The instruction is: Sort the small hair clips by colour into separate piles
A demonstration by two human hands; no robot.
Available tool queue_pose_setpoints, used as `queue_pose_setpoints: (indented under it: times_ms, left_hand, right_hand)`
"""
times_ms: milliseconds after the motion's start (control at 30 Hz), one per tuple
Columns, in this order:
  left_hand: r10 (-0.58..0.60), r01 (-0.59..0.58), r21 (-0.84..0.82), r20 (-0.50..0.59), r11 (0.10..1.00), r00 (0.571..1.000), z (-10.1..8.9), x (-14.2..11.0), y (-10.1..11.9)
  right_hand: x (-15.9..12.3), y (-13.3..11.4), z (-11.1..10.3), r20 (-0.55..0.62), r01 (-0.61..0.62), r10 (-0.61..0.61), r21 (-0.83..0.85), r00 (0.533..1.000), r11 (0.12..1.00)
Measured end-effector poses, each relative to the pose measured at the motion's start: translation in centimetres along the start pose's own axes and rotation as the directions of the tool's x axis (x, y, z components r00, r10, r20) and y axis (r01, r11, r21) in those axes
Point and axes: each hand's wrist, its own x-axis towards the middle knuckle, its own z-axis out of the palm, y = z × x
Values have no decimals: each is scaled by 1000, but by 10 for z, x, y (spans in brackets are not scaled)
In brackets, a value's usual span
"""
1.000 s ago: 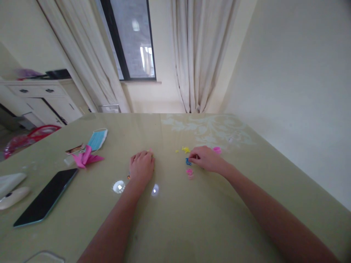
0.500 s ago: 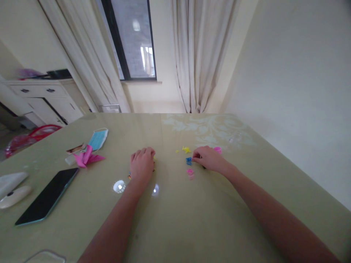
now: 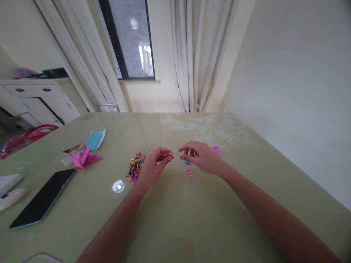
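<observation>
My left hand [image 3: 154, 166] pinches a small red rubber band [image 3: 172, 156] between thumb and fingertips, above the table. Facing it, my right hand [image 3: 201, 156] has its thumb and fingers apart, with nothing visible between them. A pile of mixed-colour rubber bands [image 3: 135, 168] lies left of my left hand and is partly hidden by it. Below my right fingers is a small blue cluster [image 3: 187, 163], partly covered. Nearer to me lies a pink cluster [image 3: 188, 171]. A little yellow [image 3: 176, 150] shows between the hands.
A pink cup-like piece [image 3: 216, 150] sits behind my right wrist. On the left lie a blue face mask [image 3: 95, 139], a pink folded-paper shape [image 3: 84, 158], a dark tablet or phone [image 3: 42, 199] and a round shiny object [image 3: 118, 186]. A wall borders the table on the right.
My left hand has come off the pile and moved right, now showing a red band in its fingertips. My right hand has shifted slightly left, and its fingers have spread apart.
</observation>
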Motion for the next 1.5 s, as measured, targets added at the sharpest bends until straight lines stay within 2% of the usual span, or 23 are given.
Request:
queue_pose_setpoints:
  times_ms: [133, 333, 400, 467, 533, 600, 633, 700, 800, 967, 1200, 1267, 1367, 1500]
  left_hand:
    - [4, -3, -30, 53, 1000, 999, 5, -4, 6]
    - [-9, 10, -13, 84, 1000, 996, 10, -7, 12]
    - [-6, 3, 36, 86, 999, 996, 8, -6, 10]
    - [-4, -4, 185, 43, 983, 999, 2, -4, 7]
    - [-2, 18, 458, -36, 889, 999, -6, -2, 1]
    - [-15, 77, 731, -90, 678, 996, -15, -2, -6]
    - [-40, 111, 817, -107, 566, 993, -18, -3, -10]
    - [-98, 156, 899, -127, 409, 987, -24, -4, -17]
    - [-148, 157, 930, -113, 332, 983, -27, -5, -22]
    - [-174, 135, 943, -85, 305, 981, -28, -1, -15]
    - [-162, 141, 930, -90, 338, 983, -30, 1, -7]
    - [-148, 146, 922, -98, 359, 984, -31, 1, -7]
    - [-101, 151, 914, -121, 377, 987, -32, 2, -9]
    - [-27, 133, 892, -135, 431, 991, -34, 3, -14]
  right_hand:
    - [-2, -11, 6, 13, 25, -26, 55, 1000, 998]
    - [-2, -14, 6, 25, 59, -59, 17, 998, 998]
    - [-2, -15, -1, -4, 47, -47, 50, 999, 998]
    - [-2, -17, -11, -41, 25, -20, 113, 999, 993]
    - [-4, -21, -23, -64, -3, 15, 187, 998, 982]
    - [-6, -26, -36, -70, -28, 47, 259, 996, 966]
    - [-8, -28, -41, -74, -33, 57, 292, 996, 956]
    - [-11, -35, -50, -82, -34, 66, 340, 994, 940]
    - [-15, -44, -59, -93, -28, 67, 371, 993, 928]
    - [-17, -54, -65, -99, -15, 61, 404, 993, 915]
    - [-17, -51, -67, -116, -20, 68, 377, 991, 926]
    - [-13, -41, -67, -112, -47, 90, 344, 990, 938]
    - [-5, -10, -62, -107, -102, 129, 232, 986, 967]
    - [4, 42, -48, -169, -240, 222, -90, 960, 967]
